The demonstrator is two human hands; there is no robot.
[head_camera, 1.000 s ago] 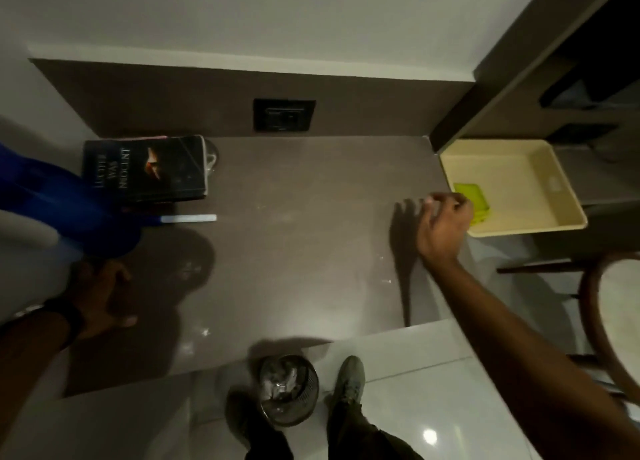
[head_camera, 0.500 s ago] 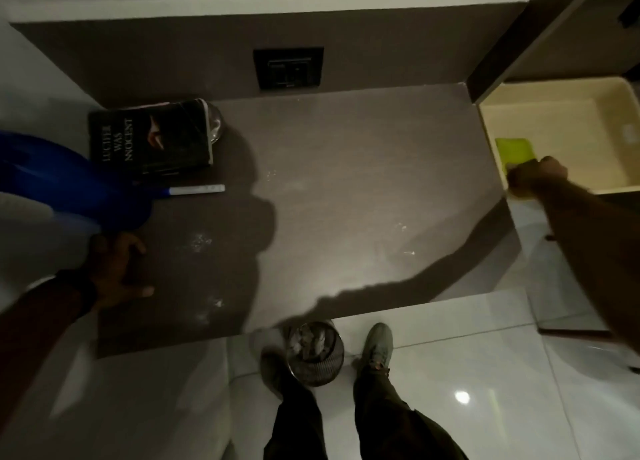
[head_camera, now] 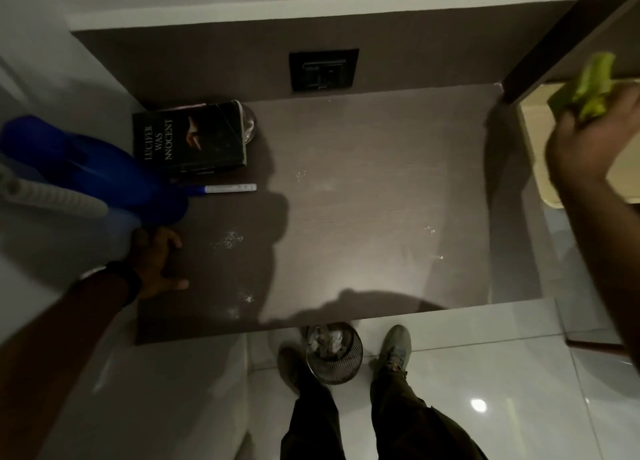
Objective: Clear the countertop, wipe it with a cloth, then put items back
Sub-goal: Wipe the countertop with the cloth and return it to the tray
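Dim brown desk, mostly bare with scattered crumbs. Right hand has lifted the green cloth out of the yellow tray, gripping it right of the desk edge. Left hand rests spread flat at the desk's left edge. Book at back-left reads "LUCIFER WAS INNOCENT"; pen just in front.

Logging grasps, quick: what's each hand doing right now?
Left hand: open, resting on the countertop, holding nothing.
Right hand: closed on the green cloth.

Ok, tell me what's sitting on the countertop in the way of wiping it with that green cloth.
The right hand holds the green cloth. On the countertop, a book and pen lie at back left; the left hand rests there too.
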